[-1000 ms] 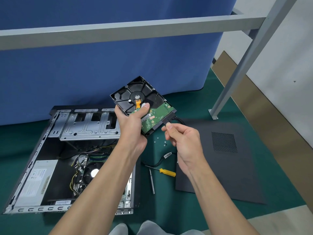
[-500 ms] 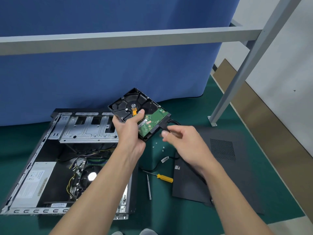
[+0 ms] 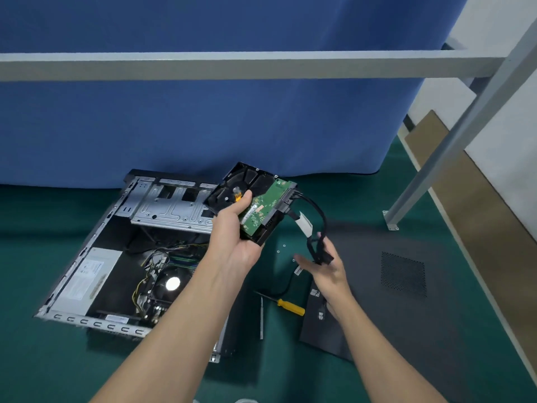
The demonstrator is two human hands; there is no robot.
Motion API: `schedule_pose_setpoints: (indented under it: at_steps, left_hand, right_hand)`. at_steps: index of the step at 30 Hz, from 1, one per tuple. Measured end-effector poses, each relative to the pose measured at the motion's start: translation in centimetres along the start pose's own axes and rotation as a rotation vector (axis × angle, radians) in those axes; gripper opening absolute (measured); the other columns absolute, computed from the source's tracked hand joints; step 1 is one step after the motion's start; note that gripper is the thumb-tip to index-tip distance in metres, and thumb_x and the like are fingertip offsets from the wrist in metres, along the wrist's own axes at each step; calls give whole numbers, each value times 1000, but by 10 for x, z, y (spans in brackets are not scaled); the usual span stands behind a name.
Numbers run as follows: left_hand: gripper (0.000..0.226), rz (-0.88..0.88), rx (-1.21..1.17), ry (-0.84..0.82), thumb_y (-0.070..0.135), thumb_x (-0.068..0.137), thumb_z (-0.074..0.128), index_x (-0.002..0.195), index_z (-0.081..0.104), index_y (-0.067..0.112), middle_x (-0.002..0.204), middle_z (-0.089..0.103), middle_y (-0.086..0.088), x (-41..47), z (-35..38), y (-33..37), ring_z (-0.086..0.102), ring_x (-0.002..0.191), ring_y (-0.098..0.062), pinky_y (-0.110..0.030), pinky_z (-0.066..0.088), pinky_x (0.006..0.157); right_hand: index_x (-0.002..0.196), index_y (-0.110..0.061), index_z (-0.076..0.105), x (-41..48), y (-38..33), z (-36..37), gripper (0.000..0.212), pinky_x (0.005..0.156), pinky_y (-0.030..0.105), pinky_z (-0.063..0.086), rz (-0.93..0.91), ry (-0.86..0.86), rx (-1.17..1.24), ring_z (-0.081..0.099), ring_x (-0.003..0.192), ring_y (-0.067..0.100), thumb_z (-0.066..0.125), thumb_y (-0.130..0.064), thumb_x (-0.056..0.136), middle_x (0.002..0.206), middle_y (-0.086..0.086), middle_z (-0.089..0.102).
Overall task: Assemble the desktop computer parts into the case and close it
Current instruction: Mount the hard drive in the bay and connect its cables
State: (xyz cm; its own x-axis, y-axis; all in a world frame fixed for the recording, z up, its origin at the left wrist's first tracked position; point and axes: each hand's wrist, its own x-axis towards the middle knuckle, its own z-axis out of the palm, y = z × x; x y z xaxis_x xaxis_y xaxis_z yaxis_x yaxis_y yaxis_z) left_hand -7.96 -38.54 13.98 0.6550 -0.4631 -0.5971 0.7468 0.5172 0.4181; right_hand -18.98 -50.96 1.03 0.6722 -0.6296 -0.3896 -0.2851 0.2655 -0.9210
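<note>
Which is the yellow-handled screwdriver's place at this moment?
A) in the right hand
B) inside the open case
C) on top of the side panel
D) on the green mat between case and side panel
D: the screwdriver lies on the green mat, between the case and the side panel.

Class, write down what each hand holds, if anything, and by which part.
Left hand grips the hard drive by its near edge, thumb on the circuit-board face. Right hand holds the black cable near its free end.
</note>
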Motion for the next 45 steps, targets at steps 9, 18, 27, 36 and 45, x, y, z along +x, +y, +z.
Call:
schedule_pose_setpoints:
  at_steps: [9, 18, 27, 36, 45]
  left_hand:
    - [12, -47, -103, -47, 10, 88, 64, 95, 67, 1, 101, 72, -20, -16, -22, 25, 72, 90, -35, -48, 56, 86]
    - [20, -139, -237, -97, 12, 86, 69, 101, 67, -1, 89, 73, -18, -36, -61, 108, 73, 70, -30, -33, 57, 48]
    - [29, -105, -262, -80, 13, 86, 70, 111, 65, 0, 85, 73, -18, -46, -112, 199, 73, 68, -31, -34, 57, 50]
    - [97, 330, -54, 232, 5, 76, 76, 144, 21, 46, 150, 36, 2, -23, -152, 217, 46, 131, -31, -67, 38, 98]
    - [74, 637, 275, 366, -7, 79, 71, 132, 38, 33, 121, 57, 3, 4, -161, 180, 63, 104, -20, -45, 53, 94]
  right_hand:
    - [73, -23, 50, 10, -50, 18, 29, 63, 24, 49, -144, 391, 27, 55, 63, 9, 54, -2, 93, 106, 29, 62]
    - [61, -16, 44, -52, -185, 101, 35, 51, 28, 43, -306, 528, 203, 44, 46, 18, 64, -20, 90, 54, -4, 44]
    - [53, -20, 40, -69, -146, 216, 44, 50, 32, 35, -372, 697, 255, 36, 43, 13, 64, -25, 89, 44, -10, 41]
    - [114, -10, 55, -64, 6, 263, 23, 62, 31, 45, 186, 207, -348, 55, 75, 17, 58, -21, 94, 90, 4, 62]
    - [133, -22, 49, -75, -17, 227, 47, 99, 36, 35, 162, 54, -242, 48, 113, 12, 49, 1, 92, 134, -1, 51]
